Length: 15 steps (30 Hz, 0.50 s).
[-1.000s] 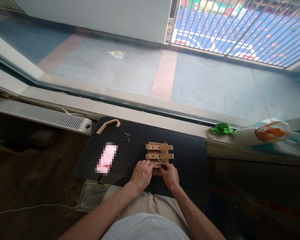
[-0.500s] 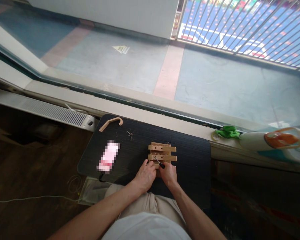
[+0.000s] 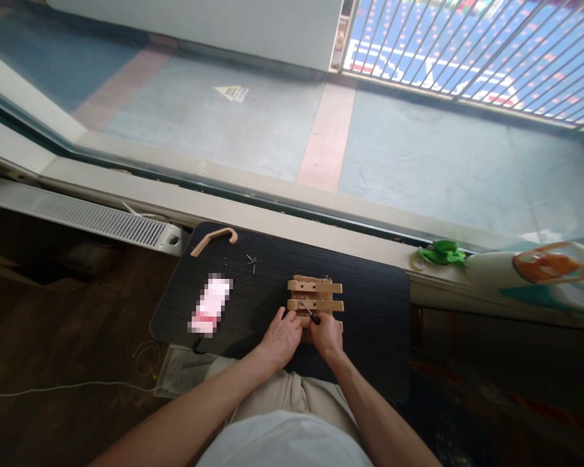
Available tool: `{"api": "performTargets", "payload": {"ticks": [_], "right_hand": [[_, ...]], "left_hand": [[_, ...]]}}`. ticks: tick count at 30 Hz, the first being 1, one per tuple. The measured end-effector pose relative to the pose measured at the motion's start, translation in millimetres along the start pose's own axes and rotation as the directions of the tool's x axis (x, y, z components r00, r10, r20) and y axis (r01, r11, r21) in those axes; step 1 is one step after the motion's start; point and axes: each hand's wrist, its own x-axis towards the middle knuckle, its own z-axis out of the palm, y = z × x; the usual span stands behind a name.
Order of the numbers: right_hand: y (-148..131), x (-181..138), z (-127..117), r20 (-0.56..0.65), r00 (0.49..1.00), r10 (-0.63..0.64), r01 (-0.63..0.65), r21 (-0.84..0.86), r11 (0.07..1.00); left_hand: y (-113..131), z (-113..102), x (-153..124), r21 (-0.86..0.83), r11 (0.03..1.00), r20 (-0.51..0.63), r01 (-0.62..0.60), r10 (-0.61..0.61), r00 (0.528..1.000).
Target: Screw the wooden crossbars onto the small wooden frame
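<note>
A small slatted wooden piece (image 3: 316,287) lies on the black table, its pale crosspieces marked with dark holes. My left hand (image 3: 281,337) grips its near left corner, fingers bent over the wood. Closed in my right hand (image 3: 327,335) is a screwdriver (image 3: 315,318) with a black handle. Its thin shaft points up and left, the tip at a hole in the middle slat. Whether the tip sits in a screw is too small to tell. My hands hide part of the nearest slat.
On the black table (image 3: 370,324) lie a hooked wooden piece (image 3: 214,239), several small screws (image 3: 252,262) and a blurred-out pink object (image 3: 211,305). A green cloth (image 3: 442,253) and a white container with an orange part (image 3: 540,266) stand on the sill. A radiator (image 3: 141,230) is at the left.
My view has shifted slightly. The left hand's fingers have moved a little on the wood's edge. The screwdriver stays in my right hand at the middle slat.
</note>
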Motion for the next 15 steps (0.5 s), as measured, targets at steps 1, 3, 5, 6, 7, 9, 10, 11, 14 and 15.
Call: {"api": "performTargets", "payload": {"ticks": [1, 3, 5, 6, 7, 9, 10, 11, 14, 15], "right_hand": [[-1, 1, 1, -0.004, 1.000, 0.006, -0.006, 0.000, 1.000], [-2, 1, 2, -0.004, 1.000, 0.015, -0.015, 0.004, 1.000], [-2, 1, 2, -0.002, 1.000, 0.016, -0.016, 0.012, 1.000], [-2, 0, 3, 0.001, 1.000, 0.015, -0.015, 0.012, 1.000], [-2, -1, 2, 0.003, 1.000, 0.015, -0.015, 0.010, 1.000], [-1, -2, 1, 0.014, 1.000, 0.012, -0.012, 0.001, 1.000], [-1, -4, -1, 0.018, 1.000, 0.007, -0.007, 0.000, 1.000], [0, -5, -3, 0.020, 1.000, -0.003, 0.003, 0.003, 1.000], [6, -12, -13, 0.001, 0.999, -0.043, 0.042, 0.039, 0.998], [10, -15, -17, -0.010, 0.998, -0.055, 0.055, 0.056, 0.997]], "left_hand": [[0, 0, 0, 0.006, 1.000, 0.001, 0.002, -0.002, 1.000], [0, 0, 1, 0.016, 1.000, 0.007, 0.007, -0.007, 1.000], [0, 0, 1, 0.031, 0.999, 0.023, 0.012, -0.013, 1.000], [1, -1, 2, 0.043, 0.999, 0.032, 0.015, -0.016, 0.999], [2, -1, 2, 0.055, 0.998, 0.040, 0.018, -0.020, 0.999], [3, -1, 2, 0.072, 0.997, 0.043, 0.020, -0.023, 0.999], [4, 0, 2, 0.074, 0.997, 0.037, 0.018, -0.020, 0.999], [4, 0, 2, 0.074, 0.997, 0.027, 0.015, -0.017, 0.999], [6, 0, 2, 0.068, 0.998, -0.013, 0.005, -0.004, 1.000], [6, -1, 2, 0.066, 0.998, -0.030, 0.003, -0.001, 1.000]]}}
